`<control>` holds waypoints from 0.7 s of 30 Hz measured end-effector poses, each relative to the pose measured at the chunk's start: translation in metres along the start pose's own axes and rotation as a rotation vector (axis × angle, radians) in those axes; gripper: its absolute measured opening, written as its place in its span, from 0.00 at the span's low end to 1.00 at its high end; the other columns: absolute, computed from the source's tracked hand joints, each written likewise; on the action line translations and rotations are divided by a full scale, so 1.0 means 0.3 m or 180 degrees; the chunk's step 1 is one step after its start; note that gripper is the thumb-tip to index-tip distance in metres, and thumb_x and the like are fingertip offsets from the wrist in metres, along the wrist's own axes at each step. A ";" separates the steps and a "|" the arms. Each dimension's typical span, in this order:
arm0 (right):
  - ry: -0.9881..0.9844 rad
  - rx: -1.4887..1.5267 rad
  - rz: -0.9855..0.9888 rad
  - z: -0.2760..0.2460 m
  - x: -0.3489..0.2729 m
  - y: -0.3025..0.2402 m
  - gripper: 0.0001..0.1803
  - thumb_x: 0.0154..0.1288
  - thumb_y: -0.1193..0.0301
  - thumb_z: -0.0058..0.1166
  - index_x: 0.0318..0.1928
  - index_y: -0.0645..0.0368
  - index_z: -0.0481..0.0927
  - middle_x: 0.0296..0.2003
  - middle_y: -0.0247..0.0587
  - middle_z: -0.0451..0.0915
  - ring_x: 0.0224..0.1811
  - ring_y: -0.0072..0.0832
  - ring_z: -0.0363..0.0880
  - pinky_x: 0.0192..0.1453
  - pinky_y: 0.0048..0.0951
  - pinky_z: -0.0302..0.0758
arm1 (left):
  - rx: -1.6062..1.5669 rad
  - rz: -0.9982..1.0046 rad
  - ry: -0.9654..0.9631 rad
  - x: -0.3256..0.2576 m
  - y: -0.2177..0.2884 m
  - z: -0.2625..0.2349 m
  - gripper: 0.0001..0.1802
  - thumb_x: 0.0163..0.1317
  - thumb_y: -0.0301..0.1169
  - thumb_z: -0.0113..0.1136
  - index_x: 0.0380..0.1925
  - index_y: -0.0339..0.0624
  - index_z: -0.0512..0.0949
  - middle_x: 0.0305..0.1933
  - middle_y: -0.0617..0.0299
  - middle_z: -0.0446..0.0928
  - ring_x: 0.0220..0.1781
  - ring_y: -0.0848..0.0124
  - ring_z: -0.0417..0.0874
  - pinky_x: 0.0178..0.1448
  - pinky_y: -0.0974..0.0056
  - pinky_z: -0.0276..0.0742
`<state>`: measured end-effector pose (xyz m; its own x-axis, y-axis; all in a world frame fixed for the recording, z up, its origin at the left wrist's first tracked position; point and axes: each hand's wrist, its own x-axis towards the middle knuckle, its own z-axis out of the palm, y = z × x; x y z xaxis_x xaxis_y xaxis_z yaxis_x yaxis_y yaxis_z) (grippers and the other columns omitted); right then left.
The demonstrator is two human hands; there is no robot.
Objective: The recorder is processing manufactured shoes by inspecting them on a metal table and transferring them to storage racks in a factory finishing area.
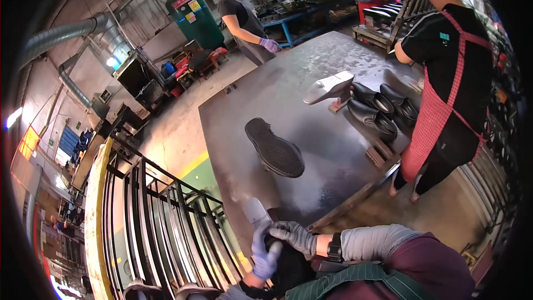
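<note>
Close to my body, at the near edge of the metal table, I hold a black shoe with both hands. My left hand, in a purple glove, is closed around its left side, thumb up. My right hand, in a grey glove, has its fingers bent over the shoe's far end. A smooth pale grey piece juts out beyond my left fingers; its kind is unclear, and its lower part is hidden. Farther up the table, another black shoe lies sole up.
A pale shoe last and several black shoes are at the table's right side. A co-worker in a red checked apron stands there; another in a grey apron is beyond. A barred metal rack stands left.
</note>
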<state>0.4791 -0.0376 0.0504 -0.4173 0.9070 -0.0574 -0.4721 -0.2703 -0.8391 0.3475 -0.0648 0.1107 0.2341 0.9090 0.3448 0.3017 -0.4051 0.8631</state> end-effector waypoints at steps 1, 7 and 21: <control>0.0177 0.0410 0.0150 -0.010 -0.035 0.014 0.15 0.68 0.60 0.53 0.47 0.56 0.78 0.43 0.32 0.79 0.49 0.19 0.73 0.56 0.26 0.69 | 0.0352 0.0265 0.0042 -0.057 0.035 0.027 0.37 0.62 0.52 0.53 0.59 0.31 0.65 0.59 0.45 0.69 0.62 0.53 0.70 0.67 0.54 0.62; -0.0539 -0.1436 -0.0428 -0.158 -0.316 0.104 0.12 0.68 0.62 0.51 0.42 0.56 0.76 0.38 0.35 0.77 0.43 0.23 0.72 0.49 0.29 0.70 | 0.0854 0.1371 -0.0466 -0.350 -0.042 0.181 0.39 0.60 0.56 0.53 0.59 0.32 0.65 0.62 0.36 0.64 0.68 0.39 0.61 0.71 0.43 0.53; 0.0963 -0.4877 -0.0822 -0.582 0.066 -0.322 0.21 0.62 0.54 0.54 0.45 0.58 0.79 0.38 0.53 0.79 0.42 0.49 0.77 0.47 0.43 0.73 | -0.1795 -0.2415 0.1687 -0.338 -0.285 0.110 0.43 0.56 0.44 0.66 0.66 0.39 0.56 0.59 0.54 0.70 0.56 0.61 0.75 0.55 0.56 0.76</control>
<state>0.6520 0.0628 0.0359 -0.2008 0.9538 0.2234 0.7744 0.2942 -0.5601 0.3284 -0.1255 -0.0103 -0.3045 0.8852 -0.3517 -0.3005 0.2611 0.9173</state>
